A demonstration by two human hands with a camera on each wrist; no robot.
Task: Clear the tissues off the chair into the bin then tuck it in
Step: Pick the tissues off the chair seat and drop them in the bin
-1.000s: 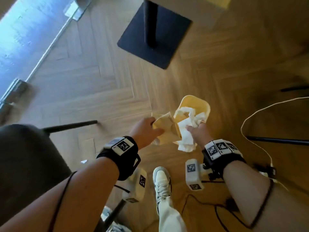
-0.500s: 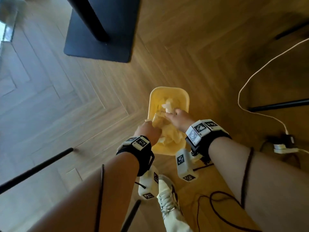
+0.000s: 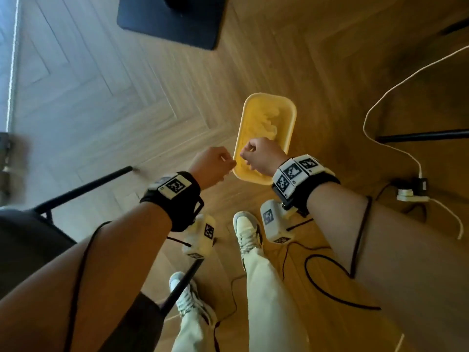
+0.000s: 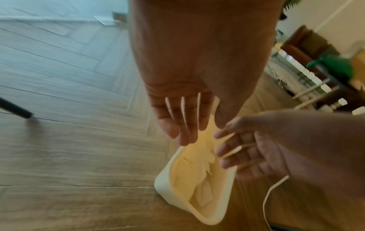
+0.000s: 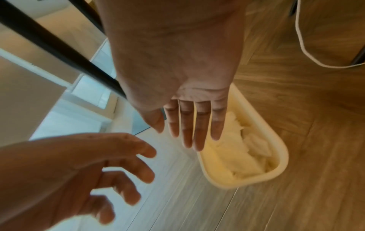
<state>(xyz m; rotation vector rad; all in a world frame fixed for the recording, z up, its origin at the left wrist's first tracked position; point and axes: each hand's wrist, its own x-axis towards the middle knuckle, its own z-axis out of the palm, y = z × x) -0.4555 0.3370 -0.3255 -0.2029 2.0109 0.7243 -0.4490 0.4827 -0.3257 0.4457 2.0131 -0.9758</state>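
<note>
A pale yellow bin (image 3: 291,115) (image 4: 164,186) (image 5: 280,157) stands on the wood floor with crumpled white tissues (image 3: 269,123) (image 4: 203,193) (image 5: 245,156) inside it. My left hand (image 3: 213,165) (image 4: 183,125) hangs just left of the bin's near rim, fingers straight and empty. Above the bin's near end is my right hand (image 3: 258,154) (image 5: 193,125), also with straight fingers and nothing in it. The dark chair (image 3: 22,240) shows at the lower left edge of the head view, its seat mostly out of frame.
A black table base (image 3: 172,19) lies on the floor beyond the bin. A white cable (image 3: 375,102) and a plug block (image 3: 411,194) lie at the right, near a black leg (image 3: 421,135). My shoes (image 3: 246,229) stand just behind the bin.
Both hands carried tissues to the bin, pushed them in, and have now let go and lifted clear. The head view has shifted right, with the chair now at the left edge.
</note>
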